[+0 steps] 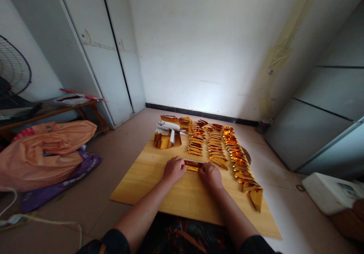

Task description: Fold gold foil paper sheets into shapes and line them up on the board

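Nearest to us, our two forearms reach out over a wooden board (182,193) that lies on the floor. Our left hand (174,169) and right hand (211,175) rest knuckles-up at the board's middle, and between them lies a strip of gold foil paper (193,165); each grip looks pressed down on one end of it, though the fingertips are tucked under and we cannot tell whether they pinch or only flatten it. We judge the foil light, thin and slippery, quick to crease or tear, best held by its edges. Beyond and to the right run rows of folded gold pieces (227,151). At the far left of the board sit a roll of gold foil (163,140) and some white-backed sheets (168,126), too small to make out. An orange bag (45,151) slumps at the left.
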### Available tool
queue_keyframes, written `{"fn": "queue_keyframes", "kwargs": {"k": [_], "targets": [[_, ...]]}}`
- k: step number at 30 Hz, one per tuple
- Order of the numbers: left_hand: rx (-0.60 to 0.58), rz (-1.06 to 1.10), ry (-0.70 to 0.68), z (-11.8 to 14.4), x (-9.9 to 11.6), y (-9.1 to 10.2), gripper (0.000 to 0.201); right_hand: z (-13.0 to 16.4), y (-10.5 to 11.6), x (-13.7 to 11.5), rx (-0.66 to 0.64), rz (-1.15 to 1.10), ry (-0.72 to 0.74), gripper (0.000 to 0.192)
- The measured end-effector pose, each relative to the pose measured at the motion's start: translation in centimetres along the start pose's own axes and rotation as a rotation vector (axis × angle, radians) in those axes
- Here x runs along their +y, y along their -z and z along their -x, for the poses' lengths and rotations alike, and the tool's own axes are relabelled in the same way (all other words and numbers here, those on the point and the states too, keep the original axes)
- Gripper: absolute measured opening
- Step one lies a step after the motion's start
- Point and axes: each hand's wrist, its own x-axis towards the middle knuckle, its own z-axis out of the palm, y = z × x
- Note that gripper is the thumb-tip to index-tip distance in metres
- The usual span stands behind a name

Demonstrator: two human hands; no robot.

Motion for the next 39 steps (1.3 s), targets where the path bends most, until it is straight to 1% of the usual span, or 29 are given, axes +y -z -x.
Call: {"fn": "queue_keyframes", "kwargs": {"k": [4, 8, 11, 15, 19, 21, 24, 26, 28, 31, 36, 39], "targets": [[-0.023, -0.094, 0.008, 0.2, 0.3, 0.2, 0.014, -0.3, 0.3, -0.1, -0.060, -0.002, -0.031, 0.017], [-0.049, -0.135, 0.014, 0.2, 0.7, 0.5, 0.015, -0.8, 0.4, -0.1, -0.102, 0.000, -0.053, 0.020], [-0.071, -0.140, 0.021, 0.1, 0.9, 0.6, 0.014, -1.0, 0.4, -0.1, -0.118, 0.011, -0.063, 0.022], [-0.089, -0.147, 0.037, 0.0, 1.1, 0.7, 0.012, -1.0, 0.5, -0.2, -0.125, 0.024, -0.081, 0.017], [-0.057, -0.143, 0.051, 0.2, 1.3, 0.7, 0.008, -0.8, 0.5, 0.0, -0.110, 0.028, -0.094, 0.015], [-0.016, -0.144, 0.018, 0.4, 1.4, 0.8, 0.007, -0.6, 0.3, 0.0, -0.066, 0.027, -0.078, 0.013], [0.015, -0.148, -0.136, 0.6, 1.5, 0.8, 0.011, -0.2, -0.3, -0.4, 0.031, 0.027, 0.029, 0.010], [-0.004, -0.136, -0.222, 0.7, 1.5, 0.7, 0.018, 0.0, -0.8, -0.8, 0.043, 0.038, 0.134, 0.013], [-0.038, -0.116, -0.241, 0.7, 1.4, 0.5, 0.021, 0.1, -1.1, -1.2, 0.021, 0.053, 0.180, 0.016], [-0.080, -0.081, -0.186, 0.5, 1.3, 0.5, 0.020, 0.0, -1.2, -1.6, -0.004, 0.048, 0.145, 0.018], [-0.130, -0.044, -0.068, 0.1, 1.3, 0.9, 0.015, 0.0, -0.6, -1.8, -0.040, 0.031, 0.070, 0.018], [-0.136, -0.045, -0.017, 0.0, 1.7, 1.1, 0.008, 0.0, -0.4, -2.1, -0.047, 0.028, 0.030, 0.011]]}}
